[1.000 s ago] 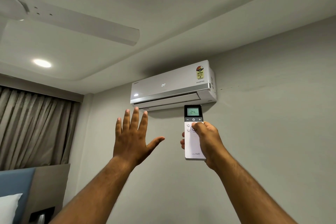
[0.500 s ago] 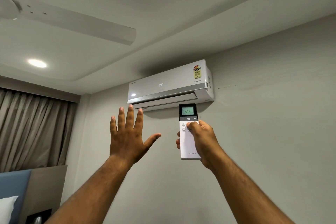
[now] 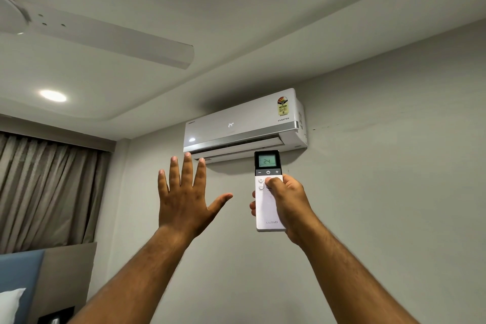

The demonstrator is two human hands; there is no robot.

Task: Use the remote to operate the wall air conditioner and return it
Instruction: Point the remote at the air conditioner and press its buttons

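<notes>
A white wall air conditioner hangs high on the grey wall, its front showing 24 and its lower flap slightly open. My right hand grips a white remote held upright just below the unit. The remote's screen reads 24, and my thumb rests on the small round buttons under the power key. My left hand is raised beside it, palm toward the wall, fingers spread, holding nothing. Its fingertips reach the unit's lower left corner in the view.
A white ceiling fan blade crosses the upper left, with a lit round ceiling lamp below it. Beige curtains hang at the left. A blue headboard and a white pillow sit at the bottom left corner.
Both hands and the remote have shifted slightly left in the view as the camera moved. My thumb stays on the remote's buttons. The displays still read 24.
</notes>
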